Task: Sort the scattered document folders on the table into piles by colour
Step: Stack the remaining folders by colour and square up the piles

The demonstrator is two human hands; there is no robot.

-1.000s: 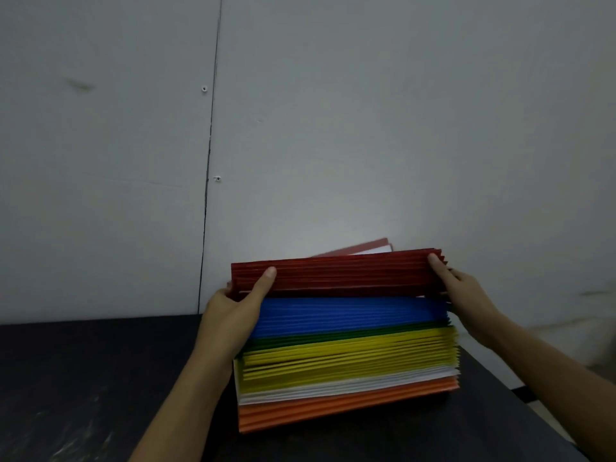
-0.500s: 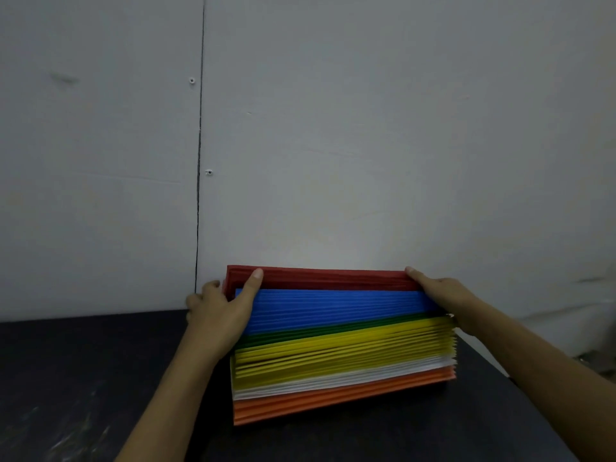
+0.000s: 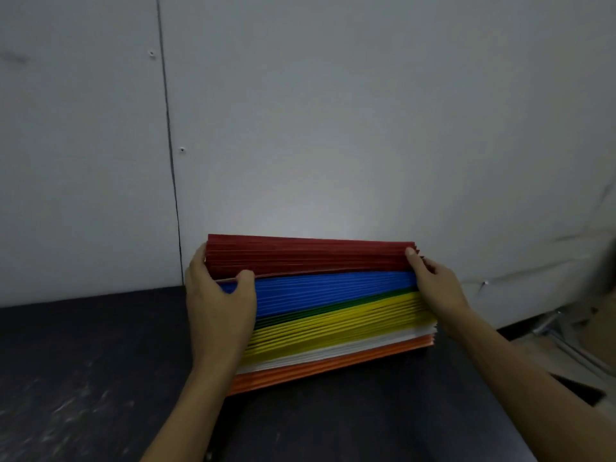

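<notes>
A stack of document folders stands on edge on the dark table [image 3: 83, 361], grouped in colour bands. From the wall towards me the bands run red folders [image 3: 310, 256], blue folders [image 3: 326, 288], a thin band of green folders [image 3: 336, 310], yellow folders [image 3: 336, 330], white folders [image 3: 333, 353] and orange folders [image 3: 320, 368]. My left hand [image 3: 218, 305] grips the left end of the red bundle, thumb between red and blue. My right hand [image 3: 436, 281] holds the right end of the red bundle, fingers on its top corner.
A grey panelled wall [image 3: 333, 128] rises directly behind the stack, with a vertical seam at the left. The table's right edge [image 3: 546, 388] falls off near my right forearm, with floor and a metal leg [image 3: 563, 341] beyond it.
The red bundle was raised a second ago, dropped low behind the blue half a second ago, and now stands higher again, with both hands still at its ends.
</notes>
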